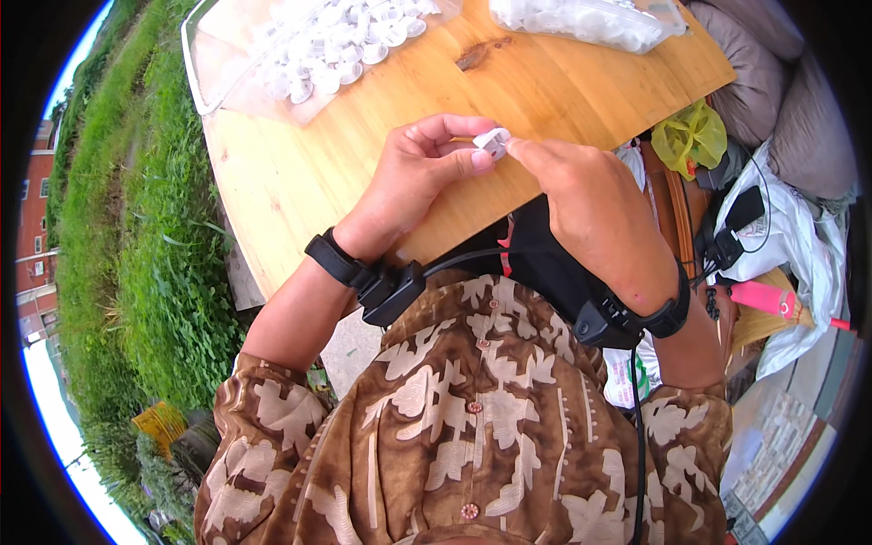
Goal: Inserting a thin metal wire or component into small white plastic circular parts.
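Over the near edge of the wooden table (318, 173), my left hand (409, 173) pinches a small white plastic part (492, 143) between thumb and forefinger. My right hand (595, 204) is closed, its fingertips pressed to the right side of that same part. The right thumb is hidden, and whether a second tiny piece sits between those fingers cannot be seen. Beyond my left hand lies a heap of similar white round plastic parts (341, 54) on a clear plastic sheet. A clear bag of white parts (590, 23) rests at the table's far right.
A white-rimmed tray (189, 59) stands at the table's far left corner. To the right are a yellow plastic bag (690, 136), grey padded cloth (817, 127), white plastic bags (822, 263) and a pink cylinder (763, 298). A black cable (639, 436) hangs from my right wrist strap.
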Demonstrator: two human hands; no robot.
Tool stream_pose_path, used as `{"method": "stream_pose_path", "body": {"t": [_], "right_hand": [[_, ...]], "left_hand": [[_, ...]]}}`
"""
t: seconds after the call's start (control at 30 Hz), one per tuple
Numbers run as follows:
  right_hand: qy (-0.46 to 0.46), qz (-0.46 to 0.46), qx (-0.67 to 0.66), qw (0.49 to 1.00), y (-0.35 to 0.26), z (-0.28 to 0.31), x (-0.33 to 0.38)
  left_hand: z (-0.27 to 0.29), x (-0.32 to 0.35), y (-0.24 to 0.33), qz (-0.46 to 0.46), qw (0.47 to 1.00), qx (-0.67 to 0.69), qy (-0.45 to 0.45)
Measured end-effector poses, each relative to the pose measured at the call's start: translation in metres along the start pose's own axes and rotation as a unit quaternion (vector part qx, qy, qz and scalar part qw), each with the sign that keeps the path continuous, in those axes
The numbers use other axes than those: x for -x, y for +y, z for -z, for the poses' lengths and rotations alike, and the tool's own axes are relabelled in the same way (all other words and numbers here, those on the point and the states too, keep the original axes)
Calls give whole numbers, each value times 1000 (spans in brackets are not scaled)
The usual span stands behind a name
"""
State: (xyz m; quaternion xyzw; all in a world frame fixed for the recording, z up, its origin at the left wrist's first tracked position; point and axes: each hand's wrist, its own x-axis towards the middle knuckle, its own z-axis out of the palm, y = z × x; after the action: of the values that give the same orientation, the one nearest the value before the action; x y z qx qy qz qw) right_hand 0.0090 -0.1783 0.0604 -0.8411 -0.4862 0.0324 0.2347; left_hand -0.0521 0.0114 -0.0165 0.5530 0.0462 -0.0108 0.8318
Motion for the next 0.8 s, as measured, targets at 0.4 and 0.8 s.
{"method": "stream_pose_path", "body": {"t": [0.4, 0.8], "right_hand": [[49, -51, -89, 994, -2, 4, 5], [45, -5, -38, 998, 6, 6, -4]], "left_hand": [[-1, -2, 8, 6, 997, 74, -16], [-1, -3, 6, -5, 1000, 29, -12]]}}
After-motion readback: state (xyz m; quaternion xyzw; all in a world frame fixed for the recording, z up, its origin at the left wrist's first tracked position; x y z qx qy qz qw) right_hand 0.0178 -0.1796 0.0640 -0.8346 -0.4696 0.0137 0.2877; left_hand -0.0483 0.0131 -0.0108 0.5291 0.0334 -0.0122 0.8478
